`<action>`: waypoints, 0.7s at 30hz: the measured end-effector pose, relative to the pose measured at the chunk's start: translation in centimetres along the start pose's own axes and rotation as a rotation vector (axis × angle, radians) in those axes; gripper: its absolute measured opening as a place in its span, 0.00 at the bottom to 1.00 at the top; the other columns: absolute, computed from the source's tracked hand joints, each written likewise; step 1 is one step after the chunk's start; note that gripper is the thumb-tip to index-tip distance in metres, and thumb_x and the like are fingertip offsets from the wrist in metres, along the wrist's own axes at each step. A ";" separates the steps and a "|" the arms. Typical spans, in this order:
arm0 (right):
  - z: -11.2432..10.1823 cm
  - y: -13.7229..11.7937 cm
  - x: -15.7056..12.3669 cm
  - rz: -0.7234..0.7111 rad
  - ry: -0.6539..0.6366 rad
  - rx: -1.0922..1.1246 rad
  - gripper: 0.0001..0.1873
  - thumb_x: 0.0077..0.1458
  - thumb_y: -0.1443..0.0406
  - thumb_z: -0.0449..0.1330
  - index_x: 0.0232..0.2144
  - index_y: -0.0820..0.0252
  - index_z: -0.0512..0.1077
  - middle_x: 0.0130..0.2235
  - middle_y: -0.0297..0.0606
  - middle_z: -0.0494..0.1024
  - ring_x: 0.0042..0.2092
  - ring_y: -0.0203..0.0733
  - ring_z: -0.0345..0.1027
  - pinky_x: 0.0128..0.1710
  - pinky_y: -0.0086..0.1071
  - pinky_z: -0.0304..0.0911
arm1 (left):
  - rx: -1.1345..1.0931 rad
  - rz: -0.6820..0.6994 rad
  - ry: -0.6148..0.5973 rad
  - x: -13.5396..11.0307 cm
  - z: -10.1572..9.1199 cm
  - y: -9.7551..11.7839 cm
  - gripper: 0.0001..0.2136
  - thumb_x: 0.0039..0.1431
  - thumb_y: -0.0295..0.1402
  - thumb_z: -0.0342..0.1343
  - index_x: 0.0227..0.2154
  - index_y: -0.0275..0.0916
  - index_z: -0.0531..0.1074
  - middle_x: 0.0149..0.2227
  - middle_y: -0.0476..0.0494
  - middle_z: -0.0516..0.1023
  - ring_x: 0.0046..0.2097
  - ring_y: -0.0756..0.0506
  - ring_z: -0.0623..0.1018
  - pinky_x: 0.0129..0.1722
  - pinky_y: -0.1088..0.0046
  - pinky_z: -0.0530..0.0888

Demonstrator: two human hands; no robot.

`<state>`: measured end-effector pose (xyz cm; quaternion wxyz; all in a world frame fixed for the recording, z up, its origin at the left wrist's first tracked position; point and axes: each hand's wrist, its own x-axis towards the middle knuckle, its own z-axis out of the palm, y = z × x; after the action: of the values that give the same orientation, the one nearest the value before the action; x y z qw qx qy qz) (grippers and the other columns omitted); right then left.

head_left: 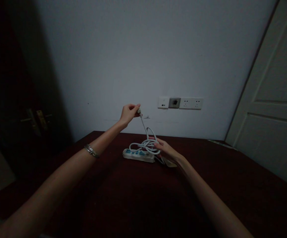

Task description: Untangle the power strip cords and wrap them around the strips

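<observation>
My left hand (130, 113), with a bracelet (91, 150) on its wrist, is raised in front of the wall and pinches a small pale plug (139, 111). From it a white cord (143, 125) runs down to a loosely knotted bundle of white cable (147, 144). My right hand (165, 148) is closed around the right side of this bundle. Below the bundle a white power strip (138, 157) with blue sockets lies on the dark red table. Beside it, partly hidden under my right hand, is a flat pale item (170, 163) whose kind I cannot make out.
The dark red table (123, 198) reaches the wall (113, 66). Wall sockets (191, 103), a grey outlet plate (174, 102) and a white plate (163, 102) sit above its back edge. A dark door with a handle (41, 119) stands left, a white door (274, 92) right.
</observation>
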<state>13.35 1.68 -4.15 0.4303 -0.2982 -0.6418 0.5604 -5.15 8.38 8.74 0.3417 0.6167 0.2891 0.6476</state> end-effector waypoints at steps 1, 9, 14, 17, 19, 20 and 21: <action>0.0 -0.1 0.0 0.001 -0.022 -0.041 0.29 0.44 0.55 0.63 0.49 0.57 0.65 0.35 0.36 0.73 0.23 0.28 0.60 0.15 0.20 0.52 | 0.007 -0.003 0.022 0.0 -0.1 -0.2 0.13 0.47 0.38 0.60 0.20 0.31 0.68 0.19 0.47 0.70 0.21 0.53 0.71 0.27 0.71 0.74; 0.0 -2.4 -0.9 -0.013 -0.088 -0.138 0.31 0.38 0.61 0.66 0.48 0.57 0.67 0.41 0.39 0.73 0.34 0.37 0.68 0.24 0.26 0.66 | -0.127 -0.025 0.192 0.0 -1.3 -1.1 0.15 0.42 0.39 0.63 0.18 0.31 0.68 0.18 0.48 0.70 0.21 0.52 0.72 0.27 0.70 0.74; -0.2 -3.7 -1.2 -0.011 0.027 -0.214 0.24 0.40 0.59 0.65 0.42 0.61 0.72 0.39 0.40 0.75 0.37 0.40 0.69 0.29 0.29 0.67 | -0.285 0.001 0.349 -0.8 -2.2 -1.3 0.15 0.41 0.39 0.63 0.19 0.32 0.67 0.19 0.50 0.69 0.22 0.53 0.71 0.29 0.72 0.74; -0.7 -4.0 -1.2 0.031 -0.001 -0.229 0.20 0.41 0.59 0.64 0.38 0.62 0.73 0.36 0.39 0.76 0.36 0.39 0.69 0.30 0.31 0.67 | -0.401 0.000 0.445 -2.0 -2.3 -1.3 0.14 0.40 0.38 0.63 0.20 0.34 0.65 0.19 0.52 0.69 0.22 0.54 0.71 0.29 0.73 0.73; -1.2 -3.9 -1.1 0.055 -0.003 -0.215 0.18 0.41 0.60 0.64 0.36 0.61 0.73 0.36 0.38 0.76 0.37 0.40 0.69 0.31 0.31 0.68 | -0.461 0.009 0.497 -2.9 -2.3 -1.4 0.14 0.41 0.37 0.62 0.20 0.34 0.64 0.19 0.53 0.68 0.21 0.54 0.70 0.30 0.73 0.73; -1.3 -3.9 -1.1 0.061 0.008 -0.209 0.17 0.41 0.60 0.65 0.35 0.61 0.73 0.36 0.38 0.76 0.37 0.40 0.69 0.30 0.31 0.68 | -0.484 0.018 0.514 -3.3 -2.3 -1.4 0.14 0.42 0.37 0.62 0.20 0.35 0.64 0.18 0.54 0.67 0.21 0.55 0.70 0.30 0.73 0.73; -1.4 -3.8 -1.0 0.067 0.019 -0.201 0.16 0.41 0.61 0.65 0.35 0.61 0.73 0.36 0.38 0.76 0.37 0.40 0.69 0.29 0.30 0.68 | -0.503 0.026 0.529 -3.6 -2.3 -1.5 0.13 0.42 0.37 0.62 0.20 0.35 0.63 0.18 0.55 0.66 0.21 0.55 0.69 0.31 0.73 0.73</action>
<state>15.47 0.74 -0.69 0.3849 -0.3665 -0.6804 0.5045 -7.30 6.53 5.22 0.3881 0.3282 0.1912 0.8397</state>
